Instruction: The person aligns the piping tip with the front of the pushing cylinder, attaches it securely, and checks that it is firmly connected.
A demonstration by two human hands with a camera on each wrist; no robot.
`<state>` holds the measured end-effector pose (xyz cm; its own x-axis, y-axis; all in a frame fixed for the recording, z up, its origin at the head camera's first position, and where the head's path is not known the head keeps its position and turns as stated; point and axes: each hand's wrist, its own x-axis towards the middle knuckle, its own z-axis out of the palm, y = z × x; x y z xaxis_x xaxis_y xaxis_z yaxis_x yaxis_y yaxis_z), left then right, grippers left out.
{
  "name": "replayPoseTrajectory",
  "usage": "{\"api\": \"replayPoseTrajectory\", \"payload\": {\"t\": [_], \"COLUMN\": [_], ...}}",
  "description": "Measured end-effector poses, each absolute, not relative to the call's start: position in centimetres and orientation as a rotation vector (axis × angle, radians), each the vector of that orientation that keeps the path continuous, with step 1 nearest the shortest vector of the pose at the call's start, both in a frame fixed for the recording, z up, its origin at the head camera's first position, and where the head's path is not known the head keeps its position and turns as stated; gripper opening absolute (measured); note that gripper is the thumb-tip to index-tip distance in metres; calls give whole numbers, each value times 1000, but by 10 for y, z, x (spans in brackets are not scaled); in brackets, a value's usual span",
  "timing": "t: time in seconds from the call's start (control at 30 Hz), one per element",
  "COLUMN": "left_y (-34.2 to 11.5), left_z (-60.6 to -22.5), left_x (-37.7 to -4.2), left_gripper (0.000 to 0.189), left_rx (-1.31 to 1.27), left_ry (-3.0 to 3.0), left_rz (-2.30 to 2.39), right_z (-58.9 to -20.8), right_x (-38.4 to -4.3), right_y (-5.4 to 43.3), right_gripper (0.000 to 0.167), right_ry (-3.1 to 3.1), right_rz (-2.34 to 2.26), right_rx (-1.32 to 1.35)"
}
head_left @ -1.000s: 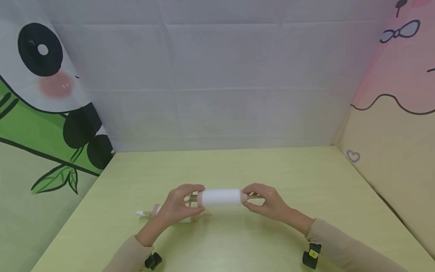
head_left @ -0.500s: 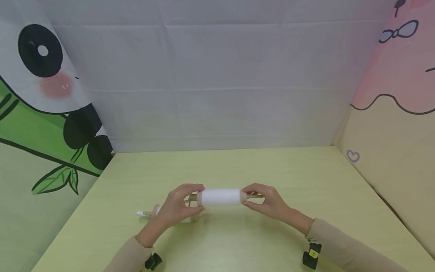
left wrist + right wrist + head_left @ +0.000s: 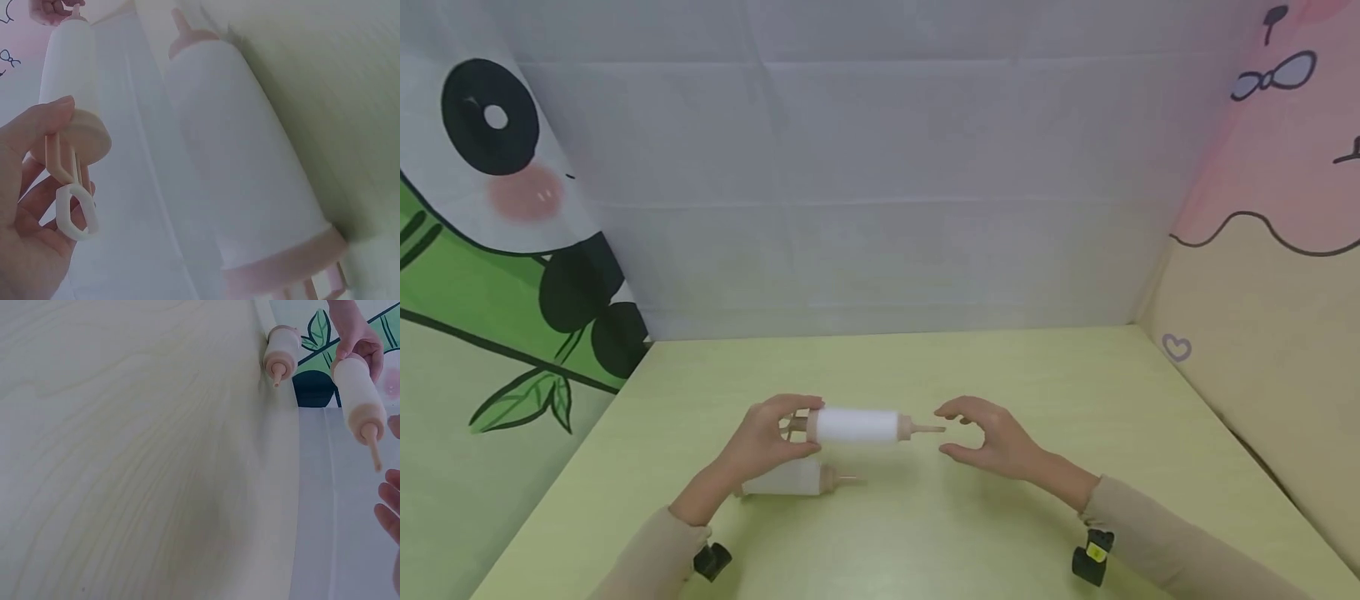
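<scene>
A white syringe (image 3: 857,426) with beige end caps, a thin nozzle and a plunger with a white ring handle is held level above the table. My left hand (image 3: 758,442) grips its plunger-end collar between thumb and fingers, as the left wrist view also shows. To the right, my right hand (image 3: 996,442) is apart from the nozzle, thumb and fingers loosely spread with nothing between them. A second matching syringe (image 3: 793,478) lies on the table below, its plunger end hidden behind my left hand and wrist. In the left wrist view this second syringe (image 3: 240,150) appears large and close.
The pale wood-patterned table (image 3: 1037,383) spreads around both hands. A white cloth backdrop (image 3: 887,183) stands behind it. Printed cartoon panels flank it, a green and white one (image 3: 497,275) at left and a pink and beige one (image 3: 1262,292) at right.
My right hand has let go of the nozzle end. The left hand has carried the syringe left and slightly up, away from it. More of the lying syringe's barrel now shows.
</scene>
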<state>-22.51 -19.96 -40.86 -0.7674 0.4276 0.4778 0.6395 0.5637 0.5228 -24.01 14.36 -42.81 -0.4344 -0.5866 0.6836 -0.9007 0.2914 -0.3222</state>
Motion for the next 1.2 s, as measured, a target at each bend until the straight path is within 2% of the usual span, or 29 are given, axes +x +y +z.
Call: {"api": "replayPoseTrajectory", "payload": {"t": [0.37, 0.77, 1.2], "left_y": [-243, -280, -291], "left_z": [-409, -425, -438], "left_x": [-251, -272, -282], "left_gripper": [50, 52, 53], "left_rx": [-600, -505, -439], "left_ry": [-2767, -2861, -2904], "left_rz": [-1062, -1271, -1335], "right_z": [-431, -432, -433], "right_x": [-243, -241, -241], "right_y": [149, 150, 150], "right_gripper": [35, 37, 36], "right_ry": [-2180, -2196, -2202], "right_rz": [948, 989, 990], "right_rx": [1309, 1321, 1325]}}
